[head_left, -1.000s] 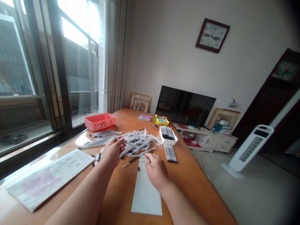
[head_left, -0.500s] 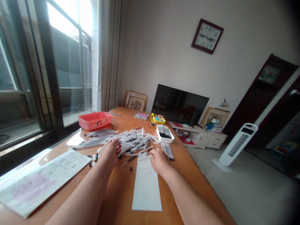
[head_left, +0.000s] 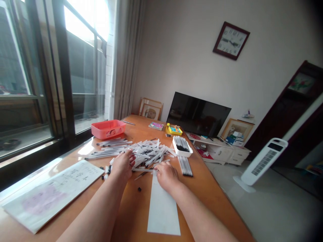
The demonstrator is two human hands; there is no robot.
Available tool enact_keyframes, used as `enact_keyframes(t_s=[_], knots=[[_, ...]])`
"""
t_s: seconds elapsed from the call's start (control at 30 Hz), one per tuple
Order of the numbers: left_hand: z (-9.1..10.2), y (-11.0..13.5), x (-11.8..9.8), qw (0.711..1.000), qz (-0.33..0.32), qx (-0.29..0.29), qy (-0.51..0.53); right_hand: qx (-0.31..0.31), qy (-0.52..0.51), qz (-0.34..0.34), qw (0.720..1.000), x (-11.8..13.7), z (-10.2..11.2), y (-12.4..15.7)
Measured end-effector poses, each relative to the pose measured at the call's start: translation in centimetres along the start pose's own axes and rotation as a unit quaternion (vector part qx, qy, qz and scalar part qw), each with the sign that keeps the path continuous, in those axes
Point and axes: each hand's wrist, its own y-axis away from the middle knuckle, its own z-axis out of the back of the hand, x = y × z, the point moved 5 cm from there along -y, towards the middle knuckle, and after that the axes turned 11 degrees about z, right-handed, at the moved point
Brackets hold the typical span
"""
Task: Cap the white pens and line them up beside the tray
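Note:
At the near left edge of a loose pile of clear pen barrels (head_left: 151, 151) is my left hand (head_left: 122, 165), its fingers curled inward; what they hold, if anything, is hidden. My right hand (head_left: 166, 174) lies over the far end of a long white paper strip (head_left: 164, 211), fingers bent and pressed together. Close to its fingertips is the end of a white pen barrel (head_left: 142, 170); whether it is pinched, I cannot make out. A thin dark pen piece (head_left: 140, 175) and a black cap (head_left: 139, 189) lie between my hands. More small caps (head_left: 106, 169) sit beside my left wrist.
A red plastic tub (head_left: 108, 131) stands at the far left, with a row of pens (head_left: 111, 153) before it. To the right, a white container (head_left: 186, 153) holds upright-tilted pens above more aligned pens (head_left: 185, 166). A writing booklet (head_left: 55, 195) lies left. Farther back is a yellow box (head_left: 174, 129).
My right hand has moved left, over the end of the paper strip and up to the pile's edge. My left hand stays by the pile. The view has shifted slightly.

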Motion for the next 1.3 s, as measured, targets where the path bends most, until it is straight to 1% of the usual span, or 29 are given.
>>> enact_keyframes(t_s=[0.07,0.1,0.17,0.23,0.33,0.4,0.5,0.63,0.8,0.93,1.03,1.13,1.2,1.3], knots=[[0.0,0.0,0.0,1.0,0.0,0.0,0.0,-0.012,-0.018,0.011,1.0,0.0,0.1,-0.2],[0.0,0.0,0.0,1.0,-0.001,0.0,0.001,-0.019,-0.026,0.007,0.999,-0.3,0.2,-0.4],[0.0,-0.1,0.0,1.0,-0.002,0.001,0.002,-0.029,-0.036,-0.036,0.998,-1.6,0.6,-0.7],[-0.1,-0.1,0.0,1.0,-0.003,0.002,0.004,-0.032,-0.029,-0.114,0.993,-3.4,1.0,-0.8],[-0.2,0.1,0.0,1.0,-0.002,0.003,0.001,-0.022,-0.021,-0.155,0.988,-5.0,1.1,-1.1],[-0.3,0.2,0.0,1.0,-0.002,0.001,-0.002,-0.011,-0.017,-0.167,0.986,-5.3,0.8,-1.2],[-0.2,0.2,0.1,1.0,-0.002,0.0,-0.008,0.008,-0.015,-0.178,0.984,-5.0,0.2,-1.5],[-0.1,-0.1,0.2,1.0,-0.002,0.004,-0.013,0.023,-0.015,-0.183,0.983,-4.2,0.0,-2.1],[0.0,-0.3,0.3,1.0,-0.004,0.004,-0.019,0.016,-0.02,-0.174,0.984,-3.5,0.0,-2.3],[-0.2,0.0,0.3,1.0,-0.003,0.007,-0.02,-0.009,-0.042,-0.138,0.989,-2.9,-0.2,-2.1],[-0.3,0.2,0.3,1.0,-0.002,0.008,-0.02,-0.041,-0.071,-0.109,0.991,-2.6,0.0,-1.8],[-0.3,0.1,0.2,1.0,-0.002,0.014,-0.018,-0.08,-0.105,-0.095,0.987,-2.4,0.9,-1.2],[-0.3,0.1,0.3,1.0,-0.003,0.019,-0.016,-0.092,-0.132,-0.09,0.983,-2.0,1.5,-0.4],[-0.4,0.0,0.4,1.0,-0.004,0.025,-0.014,-0.068,-0.156,-0.076,0.982,-1.0,2.0,1.2]])
